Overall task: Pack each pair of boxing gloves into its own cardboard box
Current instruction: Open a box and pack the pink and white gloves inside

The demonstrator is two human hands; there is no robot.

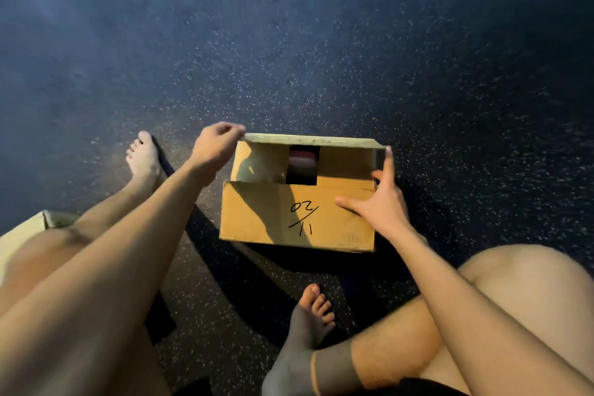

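Note:
A brown cardboard box (257, 219) sits on the dark speckled floor in front of me, marked "02/11" in black on its near top flap. Through the gap between the side flaps a red and white boxing glove (302, 160) shows inside. My left hand (216, 144) pinches the left end of the far flap (308, 140), which stands half raised. My right hand (382, 199) rests spread on the near flap at the box's right end, its forefinger touching the far flap's right corner.
My bare legs and feet frame the box: left foot (143, 156) to its left, right foot (313, 309) just in front. A pale cushion or seat edge (29, 228) shows at the far left. Dark speckled floor (321, 42) stretches beyond.

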